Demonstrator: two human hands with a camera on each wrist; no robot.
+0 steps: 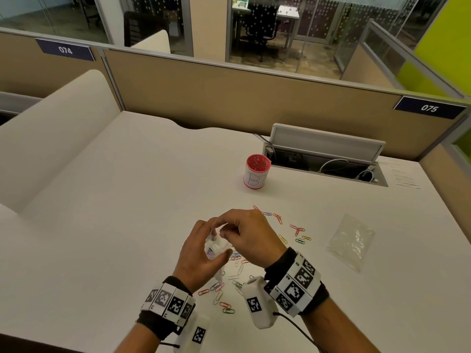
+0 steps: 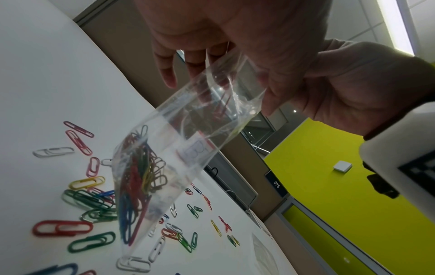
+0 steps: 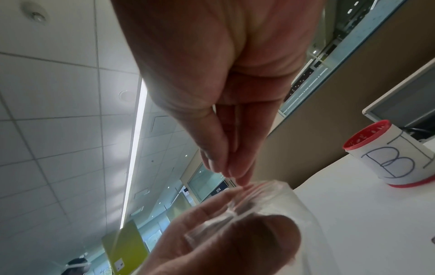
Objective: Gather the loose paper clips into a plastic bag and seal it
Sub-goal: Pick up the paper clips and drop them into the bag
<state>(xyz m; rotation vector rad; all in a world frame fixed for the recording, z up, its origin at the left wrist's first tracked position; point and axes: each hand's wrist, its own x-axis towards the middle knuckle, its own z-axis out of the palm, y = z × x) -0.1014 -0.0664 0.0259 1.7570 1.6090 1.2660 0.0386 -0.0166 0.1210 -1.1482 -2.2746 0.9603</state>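
Pinched at its mouth by the left hand, a clear plastic bag is held tilted above the white table, its lower end weighted by a bundle of coloured clips already inside. The right hand is brought to the bag's opening with thumb and fingertips pressed together; whether a clip is pinched between them cannot be told from the wrist view. Many loose paper clips are scattered on the table below and to the right of the bag, so the gathering is judged to be only partly done.

A spill is the main risk: the mouth is kept open by a light pinch on thin film, and if the bag is tilted further the clips inside could slide out. A clip released at the rim could also catch there and fall beside the bag. A second bag and a red cup are left aside.
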